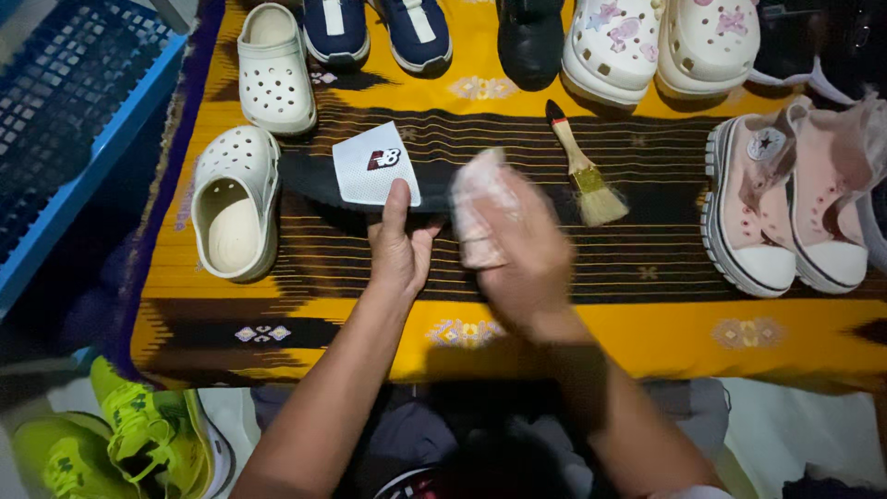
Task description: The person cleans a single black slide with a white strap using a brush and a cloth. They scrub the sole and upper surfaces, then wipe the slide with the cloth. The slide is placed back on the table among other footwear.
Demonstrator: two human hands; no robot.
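A dark shoe insole (314, 177) with a white printed heel patch (371, 164) lies on a yellow and dark patterned cloth (647, 323). My left hand (399, 242) pins the insole down, thumb resting on the white patch. My right hand (517, 245) is blurred and closed around a pale pink cloth or sponge (479, 208), pressed against the insole's right part. A small brush (582, 171) with a wooden handle and pale bristles lies just right of my right hand.
Cream clogs (236, 199) sit at the left, navy shoes (377, 30) and a black shoe (530, 39) at the back, white clogs with charms (658, 42) beside them, pink high-top sneakers (790, 208) at right. A blue crate (78, 102) stands far left, neon green sneakers (129, 439) below.
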